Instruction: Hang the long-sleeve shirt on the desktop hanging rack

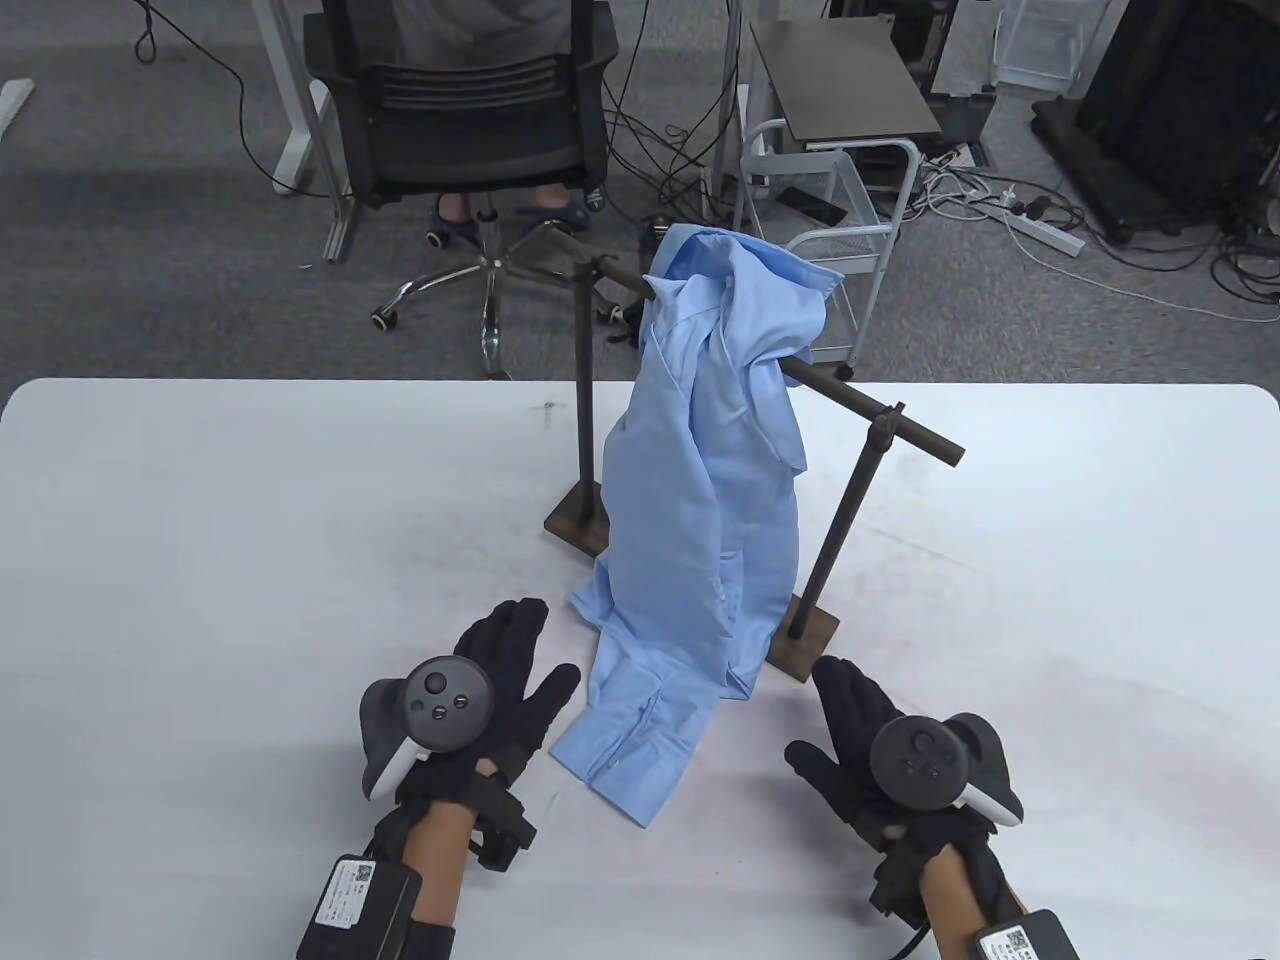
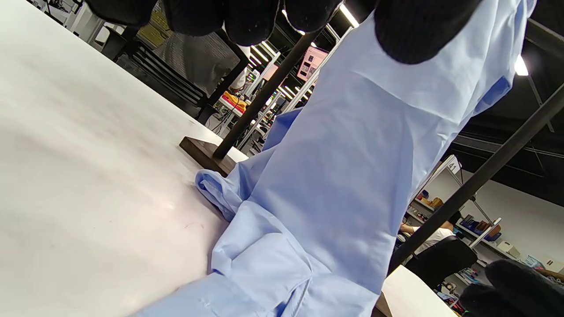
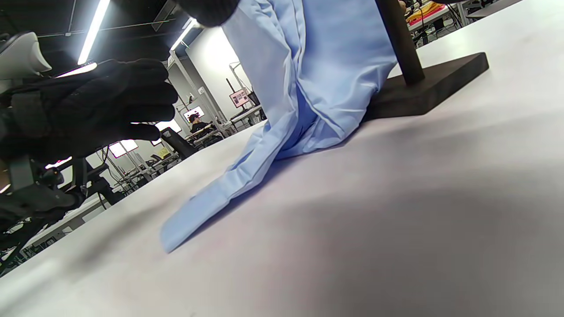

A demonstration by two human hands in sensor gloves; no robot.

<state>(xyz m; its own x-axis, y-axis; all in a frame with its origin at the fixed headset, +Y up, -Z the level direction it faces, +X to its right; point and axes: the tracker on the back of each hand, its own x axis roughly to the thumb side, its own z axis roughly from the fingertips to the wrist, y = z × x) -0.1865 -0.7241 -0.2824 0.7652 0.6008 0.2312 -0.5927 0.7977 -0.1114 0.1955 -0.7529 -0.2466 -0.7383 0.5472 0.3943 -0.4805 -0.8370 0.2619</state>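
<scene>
A light blue long-sleeve shirt [image 1: 710, 450] is draped over the dark bar of the desktop rack [image 1: 880, 425] and hangs down, its sleeve [image 1: 640, 730] trailing flat on the white table. It also shows in the left wrist view [image 2: 335, 176] and the right wrist view [image 3: 308, 66]. My left hand [image 1: 500, 680] lies flat and open on the table just left of the sleeve, holding nothing. My right hand [image 1: 860, 730] lies open right of the sleeve, near the rack's front base [image 1: 805, 635], holding nothing.
The rack stands on two dark wooden bases [image 3: 432, 83] mid-table. The white table [image 1: 200, 560] spreads to both sides. Beyond its far edge are an office chair [image 1: 460, 120], a wire cart [image 1: 850, 200] and floor cables.
</scene>
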